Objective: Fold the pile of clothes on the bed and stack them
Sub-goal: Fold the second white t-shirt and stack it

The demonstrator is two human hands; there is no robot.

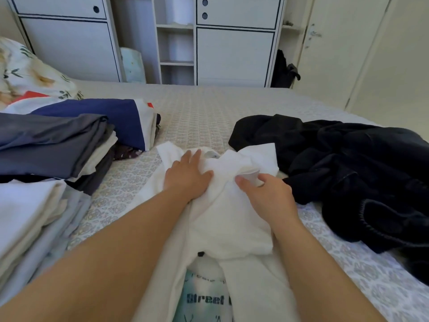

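White shirt [222, 219] is spread out in the middle of the bed [199, 112], collar end pointing away, and both hands are on it. Left hand [186, 176] lies flat with straight fingers pressing the cloth near the collar, while the right hand [267, 194] has its thumb and curled fingers pinching a fold of the shirt up by the shoulder. Pretty crowded around it: a crumpled heap of black clothes [343, 173] sits just beside the shirt on the right, touching its far corner. On the left there's a folded stack with grey on top [53, 145], a navy folded piece [111, 115] behind that, and a pale white stack [27, 217] nearest the camera. A floral pillow [27, 70] is in the far left corner, white cabinets [234, 54] behind the bed.
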